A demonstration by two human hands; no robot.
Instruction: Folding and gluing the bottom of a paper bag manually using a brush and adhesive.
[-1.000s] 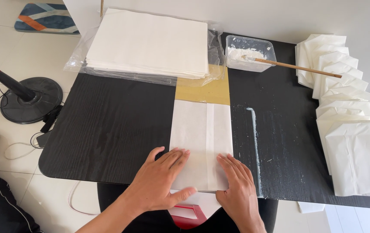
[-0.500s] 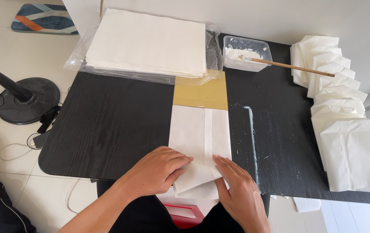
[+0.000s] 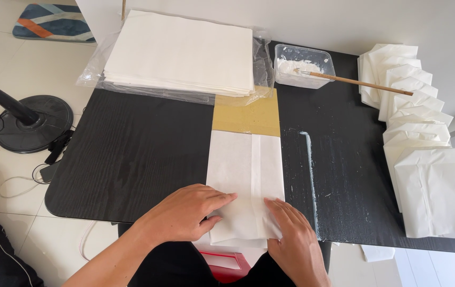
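Broadly, the black wood-grain table [image 3: 132, 154] carries everything, and the work sits at its near edge. Beyond the fingertips lies a tall stack of white paper sheets in clear plastic wrap [image 3: 179, 53], and off to the right of the right hand's fingers runs a row of finished white folded paper bags [image 3: 424, 154]. Directly under both hands lies the long white paper sleeve with a centre seam [image 3: 246, 175], resting on a tan cardboard template [image 3: 246, 114] that shows past its far end.

The left hand [image 3: 187, 212] lies flat, fingers together, pressing the sleeve's near left part. The right hand [image 3: 294, 234] has fingers slightly spread, pressing along the folded near edge just right of the seam.

To crease well, I judge both palms should keep the paper square to the template while fingertips slide outward from the seam.

Farther off sit a clear plastic tub of white paste [image 3: 303, 65] with a thin wooden stick [image 3: 360, 82], and a smear of white paste [image 3: 310, 170] right of the fingers; sleeves should stay off it.
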